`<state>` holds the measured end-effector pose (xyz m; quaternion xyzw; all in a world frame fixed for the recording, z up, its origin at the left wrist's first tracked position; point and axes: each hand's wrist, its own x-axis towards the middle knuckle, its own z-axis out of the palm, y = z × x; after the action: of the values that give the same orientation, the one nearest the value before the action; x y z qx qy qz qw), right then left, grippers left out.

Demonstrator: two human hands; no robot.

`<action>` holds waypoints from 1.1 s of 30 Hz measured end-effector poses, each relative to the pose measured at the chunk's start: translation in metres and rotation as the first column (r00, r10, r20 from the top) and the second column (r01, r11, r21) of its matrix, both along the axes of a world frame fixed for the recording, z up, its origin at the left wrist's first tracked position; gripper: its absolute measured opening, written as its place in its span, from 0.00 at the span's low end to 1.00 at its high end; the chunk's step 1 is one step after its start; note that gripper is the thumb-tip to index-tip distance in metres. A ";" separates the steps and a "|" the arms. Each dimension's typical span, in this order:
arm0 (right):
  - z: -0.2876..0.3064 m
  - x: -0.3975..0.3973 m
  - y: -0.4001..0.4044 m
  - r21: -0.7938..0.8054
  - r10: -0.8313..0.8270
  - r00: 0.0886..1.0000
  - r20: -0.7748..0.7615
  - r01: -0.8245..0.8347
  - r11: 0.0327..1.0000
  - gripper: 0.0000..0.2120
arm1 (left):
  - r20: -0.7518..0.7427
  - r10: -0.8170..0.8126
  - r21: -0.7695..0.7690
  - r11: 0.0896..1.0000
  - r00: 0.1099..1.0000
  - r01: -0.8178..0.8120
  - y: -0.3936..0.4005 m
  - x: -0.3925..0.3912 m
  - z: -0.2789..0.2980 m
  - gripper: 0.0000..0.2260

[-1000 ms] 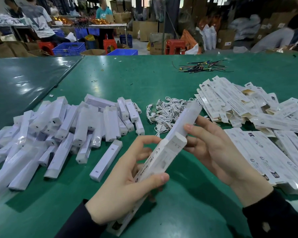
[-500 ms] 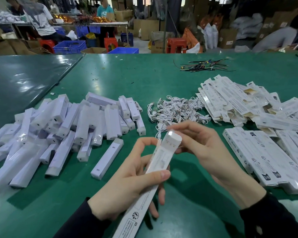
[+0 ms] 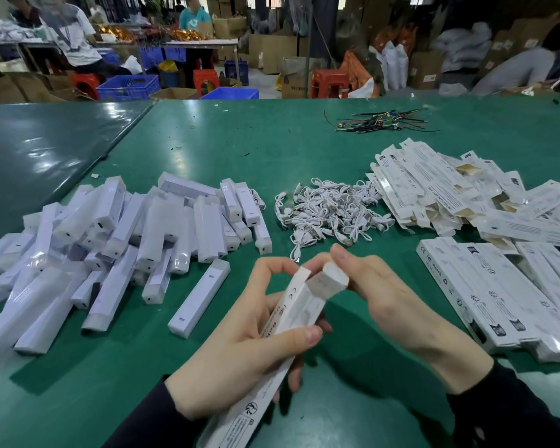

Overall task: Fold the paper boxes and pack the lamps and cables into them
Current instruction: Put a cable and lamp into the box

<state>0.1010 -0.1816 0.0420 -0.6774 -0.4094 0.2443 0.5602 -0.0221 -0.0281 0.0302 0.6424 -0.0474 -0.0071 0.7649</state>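
Box: I am holding the paper box (image 3: 291,321) in my left hand (image 3: 240,347), its grip wrapping the middle, above the table (image 3: 272,150).
Axis: running from near-left up to far-right, open mouth away from me.
Lamp: its end (image 3: 332,279) is sticking out of that mouth.
Right hand (image 3: 388,295): nearer, fingertips pinching the lamp end.
Next, I judge: pushing along the axis.

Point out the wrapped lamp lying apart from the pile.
The white plastic-wrapped bar lamp lying alone on the green table, beside the pile's near right edge, nearest the left hand.
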 end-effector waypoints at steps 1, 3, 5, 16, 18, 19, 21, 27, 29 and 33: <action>-0.001 0.000 -0.001 -0.057 0.044 0.999 -0.015 -0.045 0.997 0.31 | -0.005 -0.014 0.009 1.000 1.000 0.014 -0.002 0.000 0.000 0.17; -0.004 -0.003 0.001 -0.115 0.109 0.992 -0.063 -0.115 0.987 0.35 | -0.007 -0.026 0.028 0.999 1.000 0.026 -0.005 -0.001 0.000 0.17; -0.007 -0.004 0.001 -0.151 0.155 0.984 -0.092 -0.168 0.974 0.43 | -0.007 -0.020 0.051 0.998 1.000 0.020 -0.006 -0.001 0.001 0.19; 0.001 0.009 0.003 0.019 0.095 0.982 -0.162 -0.094 0.995 0.30 | -0.122 0.038 0.007 0.999 0.992 -0.037 -0.005 0.001 0.006 0.18; -0.005 0.024 0.000 0.071 -0.192 0.968 -0.160 0.206 0.976 0.25 | -0.150 0.185 -0.014 0.982 0.971 -0.190 0.001 0.003 0.007 0.15; -0.009 0.031 0.000 0.068 -0.327 0.945 -0.023 0.328 0.942 0.18 | -0.175 0.260 -0.036 0.962 0.950 -0.270 0.005 0.004 0.007 0.14; -0.022 0.038 0.001 -0.003 -0.417 0.837 0.355 0.447 0.894 0.07 | -0.239 0.345 -0.104 0.920 0.908 -0.377 0.011 0.006 0.004 0.17; -0.046 0.043 0.038 -0.137 -0.304 0.733 0.608 0.475 0.869 0.15 | -0.293 0.270 -0.184 0.925 0.917 -0.332 0.011 0.008 0.004 0.20; -0.044 0.047 0.053 -0.167 -0.386 0.707 0.592 0.576 0.800 0.09 | -0.265 0.231 -0.178 0.943 0.936 -0.283 0.011 0.007 0.003 0.19; -0.045 0.049 0.069 -0.212 -0.426 0.716 0.553 0.615 0.759 0.15 | -0.263 0.165 -0.179 0.960 0.951 -0.216 0.009 0.005 0.004 0.17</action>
<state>0.1498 -0.1128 -0.0028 -0.8996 -0.2651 -0.0253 0.3462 -0.0170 -0.0188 0.0340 0.5558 0.1096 -0.0072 0.8241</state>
